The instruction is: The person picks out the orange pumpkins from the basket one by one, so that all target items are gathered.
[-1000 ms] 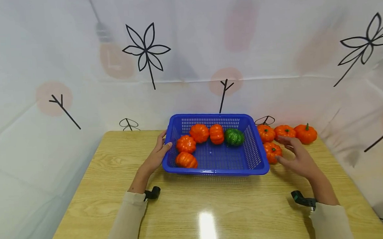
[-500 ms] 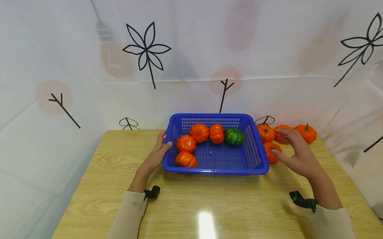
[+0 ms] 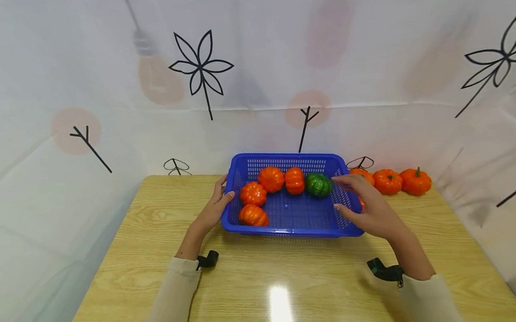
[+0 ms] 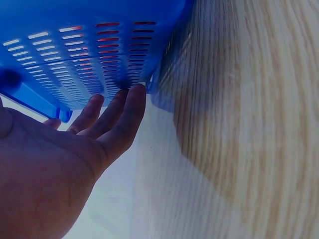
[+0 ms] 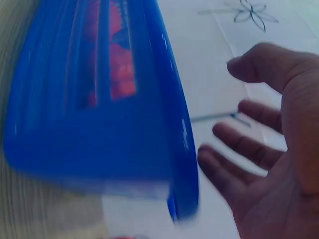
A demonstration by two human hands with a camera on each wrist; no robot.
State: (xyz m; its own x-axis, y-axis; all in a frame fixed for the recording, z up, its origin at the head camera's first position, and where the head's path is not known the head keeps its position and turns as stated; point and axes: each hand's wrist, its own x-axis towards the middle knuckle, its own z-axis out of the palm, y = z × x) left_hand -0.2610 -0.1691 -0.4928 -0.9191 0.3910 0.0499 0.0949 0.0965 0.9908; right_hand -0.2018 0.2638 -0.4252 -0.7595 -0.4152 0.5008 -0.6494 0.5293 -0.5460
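Observation:
A blue plastic basket point(image 3: 283, 232) stands on the table with several small orange pumpkins point(image 3: 271, 179) and one green pumpkin point(image 3: 318, 185) inside. My left hand point(image 3: 210, 213) holds its left side, thumb at the rim and fingers against the slotted outer wall point(image 4: 70, 55). Over the basket's right rim hovers my right hand point(image 3: 370, 211), fingers spread and nothing in them. In the right wrist view the right hand point(image 5: 264, 134) is apart from the rim. Part of an orange pumpkin point(image 3: 362, 175) shows behind that hand.
Two more orange pumpkins, one point(image 3: 388, 181) beside the other point(image 3: 415, 181), sit at the table's back right. The wooden table point(image 3: 238, 288) meets a patterned cloth wall point(image 3: 256, 132) at the back.
My right hand has moved left, from the pumpkins beside the basket to above its right rim. The left hand keeps its place on the basket, and the pumpkins inside have not moved.

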